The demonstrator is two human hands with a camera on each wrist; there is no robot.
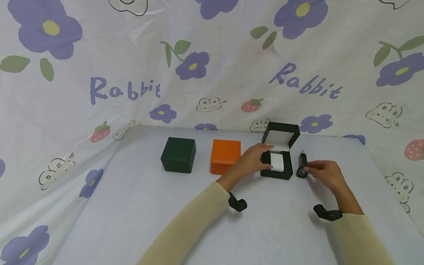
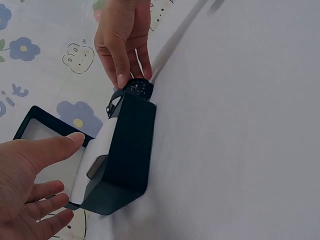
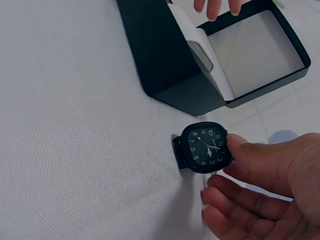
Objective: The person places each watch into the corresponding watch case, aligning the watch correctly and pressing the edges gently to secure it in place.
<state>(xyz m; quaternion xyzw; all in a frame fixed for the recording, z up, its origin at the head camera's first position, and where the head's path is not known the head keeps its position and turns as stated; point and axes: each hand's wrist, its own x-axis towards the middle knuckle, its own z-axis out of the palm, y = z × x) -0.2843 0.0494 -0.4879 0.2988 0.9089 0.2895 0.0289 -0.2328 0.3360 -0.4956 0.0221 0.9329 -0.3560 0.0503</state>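
Note:
A black watch box (image 1: 276, 173) stands with its lid (image 1: 284, 127) raised and a white cushion (image 1: 277, 162) in its base. My left hand (image 1: 253, 159) hovers at the left side of this box, thumb and fingers apart and holding nothing; whether it touches the box I cannot tell. Just right of the box, my right hand (image 1: 326, 175) pinches a black wristwatch (image 3: 206, 148) by the edge of its case. The dial with white numerals shows in the right wrist view. Much of the watch strap is hidden there behind the case.
Left of the black box sits a closed orange box (image 1: 226, 151), partly behind my left hand. Farther left is a closed dark green box (image 1: 179, 154). A white cloth (image 1: 149, 217) covers the table, and a printed curtain (image 1: 218, 81) hangs behind.

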